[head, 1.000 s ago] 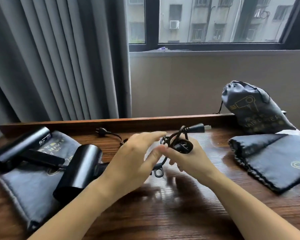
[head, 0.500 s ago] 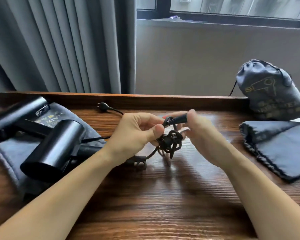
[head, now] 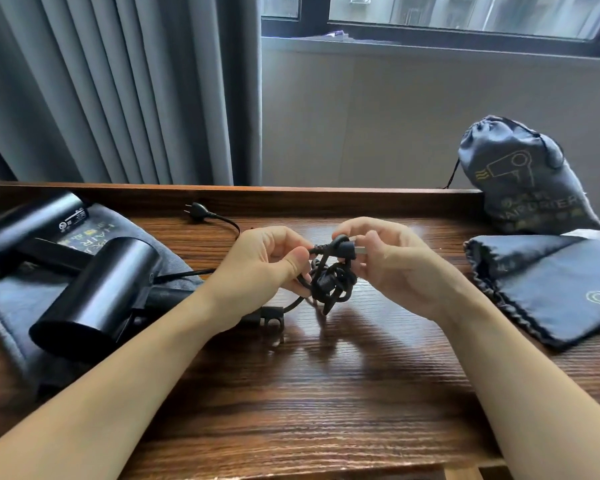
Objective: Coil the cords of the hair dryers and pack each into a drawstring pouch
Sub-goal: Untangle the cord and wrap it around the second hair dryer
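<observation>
Black hair dryers, dark grey pouches, brown wood-grain table

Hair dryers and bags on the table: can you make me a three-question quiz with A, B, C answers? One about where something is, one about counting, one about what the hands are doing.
1. Where is the stuffed pouch?
A. At the table's far right, against the wall
B. Under the curtain
C. In the person's lap

2. How many black hair dryers lie out on the table?
A. One
B. Two
C. Four

3. What are the hands doing?
A. Resting flat on the wood
B. Pulling a pouch string
C. Holding a bundled black cord

Answers:
1. A, it stands full and drawn shut at the far right, behind the flat pouch.
2. B, the near dryer and the far dryer both lie on the left.
3. C, the left hand and right hand grip the coiled cord between them above the table.
</observation>
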A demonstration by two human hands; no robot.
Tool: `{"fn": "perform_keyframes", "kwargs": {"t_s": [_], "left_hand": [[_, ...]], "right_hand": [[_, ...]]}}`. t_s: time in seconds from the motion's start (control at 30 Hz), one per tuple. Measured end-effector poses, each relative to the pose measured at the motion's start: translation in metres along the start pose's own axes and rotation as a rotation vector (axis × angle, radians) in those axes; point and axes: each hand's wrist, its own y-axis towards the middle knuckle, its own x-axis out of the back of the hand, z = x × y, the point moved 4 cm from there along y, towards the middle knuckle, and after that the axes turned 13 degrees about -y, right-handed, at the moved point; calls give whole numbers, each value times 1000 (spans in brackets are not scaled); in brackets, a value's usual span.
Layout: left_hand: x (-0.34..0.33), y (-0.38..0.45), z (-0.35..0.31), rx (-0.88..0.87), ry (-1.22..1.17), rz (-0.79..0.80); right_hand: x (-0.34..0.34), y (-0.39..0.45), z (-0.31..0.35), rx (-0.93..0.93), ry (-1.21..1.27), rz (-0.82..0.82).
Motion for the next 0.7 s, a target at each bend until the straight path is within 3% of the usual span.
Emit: {"fn": "perform_keyframes", "kwargs": {"t_s": [0.17, 0.33, 0.43, 0.6, 0.7], "left_hand": [[-1, -1, 1, 37, 41, -29], [3, 1, 3, 94, -10, -95], [2, -1, 3, 123, -58, -107], [6, 0, -4, 144, -266, -116], [9, -2, -10, 92, -198, -37]], "right_hand": [[-5, 0, 0, 12, -28, 13], [1, -3, 5, 91, -255, -206], [-1, -4, 8, 109, -367, -244], [-4, -3, 8, 68, -303, -366], [-3, -1, 5, 43, -279, -435]]}}
